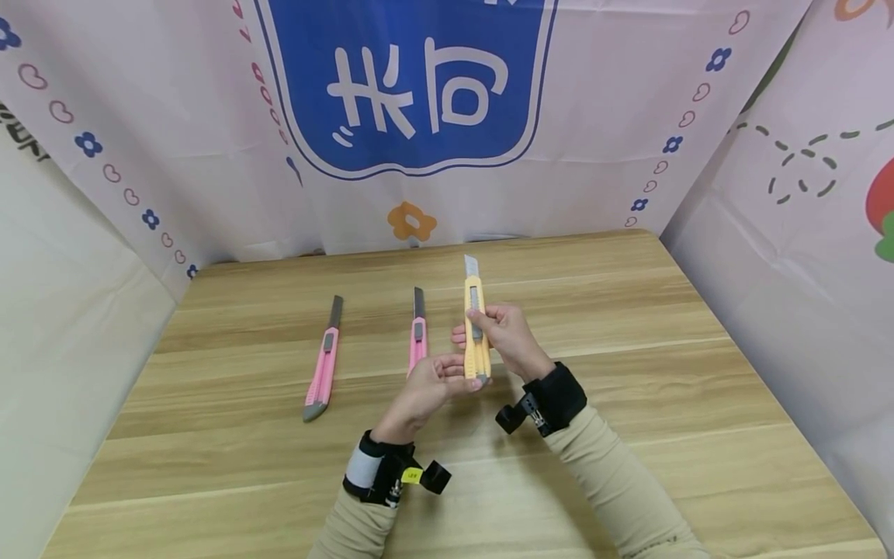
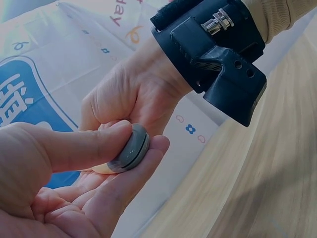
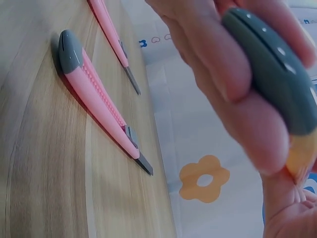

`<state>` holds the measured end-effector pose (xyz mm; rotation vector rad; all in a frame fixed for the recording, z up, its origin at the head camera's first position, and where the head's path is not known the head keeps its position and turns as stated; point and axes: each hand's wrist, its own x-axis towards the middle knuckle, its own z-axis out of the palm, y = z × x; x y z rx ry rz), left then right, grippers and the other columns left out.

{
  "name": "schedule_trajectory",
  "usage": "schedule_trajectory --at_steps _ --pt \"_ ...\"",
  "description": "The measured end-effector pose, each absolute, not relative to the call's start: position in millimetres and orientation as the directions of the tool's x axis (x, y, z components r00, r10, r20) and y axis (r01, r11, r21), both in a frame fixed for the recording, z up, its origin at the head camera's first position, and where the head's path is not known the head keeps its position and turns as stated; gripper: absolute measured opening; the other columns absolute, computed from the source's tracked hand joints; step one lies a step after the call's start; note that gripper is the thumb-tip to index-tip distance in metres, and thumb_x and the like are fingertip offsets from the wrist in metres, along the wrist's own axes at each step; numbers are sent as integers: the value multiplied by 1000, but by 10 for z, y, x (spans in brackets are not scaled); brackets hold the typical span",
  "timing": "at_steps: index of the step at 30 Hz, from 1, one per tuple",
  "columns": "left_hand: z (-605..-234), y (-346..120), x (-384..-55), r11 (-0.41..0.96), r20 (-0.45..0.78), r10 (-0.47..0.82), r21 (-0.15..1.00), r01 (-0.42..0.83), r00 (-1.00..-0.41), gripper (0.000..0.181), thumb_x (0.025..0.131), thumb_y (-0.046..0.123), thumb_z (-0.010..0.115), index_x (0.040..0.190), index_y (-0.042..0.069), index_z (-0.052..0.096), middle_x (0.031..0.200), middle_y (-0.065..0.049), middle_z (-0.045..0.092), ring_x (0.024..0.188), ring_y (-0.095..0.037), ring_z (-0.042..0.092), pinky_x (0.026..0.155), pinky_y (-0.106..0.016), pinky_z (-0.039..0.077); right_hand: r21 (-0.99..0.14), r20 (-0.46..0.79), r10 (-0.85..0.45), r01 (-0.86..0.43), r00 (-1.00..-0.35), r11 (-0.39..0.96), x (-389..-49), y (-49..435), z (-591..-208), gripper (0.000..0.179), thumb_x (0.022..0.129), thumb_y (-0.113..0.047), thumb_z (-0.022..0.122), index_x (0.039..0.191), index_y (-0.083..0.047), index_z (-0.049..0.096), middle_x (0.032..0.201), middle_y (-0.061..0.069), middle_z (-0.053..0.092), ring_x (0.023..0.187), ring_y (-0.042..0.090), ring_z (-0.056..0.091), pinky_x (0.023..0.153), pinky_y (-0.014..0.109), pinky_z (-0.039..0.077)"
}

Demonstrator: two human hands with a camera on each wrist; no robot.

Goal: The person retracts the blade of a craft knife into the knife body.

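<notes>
A yellow utility knife (image 1: 471, 353) is held above the table, its blade out and pointing away from me. My left hand (image 1: 427, 388) pinches its grey end cap (image 2: 133, 151) between thumb and fingers. Farther up the body, my right hand (image 1: 517, 338) grips the knife, the thumb at the grey slider. To the left, a pink utility knife (image 1: 417, 338) lies with its blade out; my left hand hides its lower end in the head view. Another pink utility knife (image 1: 323, 376), also with blade extended, lies farther left.
The wood-grain table (image 1: 628, 466) carries both pink knives, their blades toward the far edge. A printed cloth backdrop (image 1: 195, 132) hangs behind the table, with more cloth at both sides. Each wrist wears a black strapped camera (image 1: 555, 400).
</notes>
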<state>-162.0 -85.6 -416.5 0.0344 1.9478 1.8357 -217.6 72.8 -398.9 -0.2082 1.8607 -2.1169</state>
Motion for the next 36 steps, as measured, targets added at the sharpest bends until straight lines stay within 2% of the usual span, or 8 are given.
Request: schedule_trajectory --at_steps 3,10,15,20,28,32,36 --pt "-4157 -858 -1617 107 -313 323 950 -294 -893 44 85 4 69 126 -3 55 119 -20 67 88 -7 69 89 -28 59 -986 -93 -330 133 -939 -102 -2178 732 -3987 38 101 -15 48 120 18 53 76 -1 76 71 9 74 77 31 63" --pt "-4167 -822 -1635 86 -312 317 950 -301 -896 43 85 3 69 126 -4 56 118 -22 68 88 -7 69 89 -27 59 -986 -123 -301 150 -946 -69 -2187 745 -3981 39 103 -20 46 119 14 55 81 3 76 74 10 74 89 45 57" --pt "-4179 -807 -1645 64 -325 267 945 -320 -907 42 83 1 70 124 -3 59 116 -20 69 86 -7 68 90 -31 60 -985 -132 -280 158 -951 -74 -2189 738 -3990 38 103 -21 44 114 12 57 82 1 76 76 8 74 85 35 61" --pt "-4170 -807 -1644 38 -322 245 946 -323 -915 42 83 0 70 123 -1 59 114 -18 70 85 -5 68 91 -33 59 -978 -153 -267 185 -952 -99 -2175 718 -3990 40 103 -24 44 120 11 56 78 -4 75 78 7 73 80 26 62" --pt "-4150 -806 -1633 14 -318 225 946 -323 -921 42 82 -2 70 123 0 61 112 -15 71 87 -7 69 89 -31 60 -963 -214 -214 243 -953 -118 -2149 685 -3977 44 101 -29 48 123 9 56 71 -4 74 69 8 73 68 24 63" --pt "-4147 -808 -1630 16 -320 225 946 -325 -920 42 82 -2 70 123 1 61 111 -14 72 87 -6 69 90 -32 60 -971 -179 -203 206 -963 -122 -2142 677 -3983 44 101 -26 49 119 13 57 68 -5 74 66 7 72 66 24 63" --pt "-4153 -805 -1631 16 -310 236 949 -315 -921 41 82 -2 70 122 -1 61 108 -13 73 84 -6 69 91 -33 60 -982 -122 -198 147 -973 -115 -2134 676 -3987 40 100 -20 51 114 17 57 70 0 75 64 7 72 67 26 63"
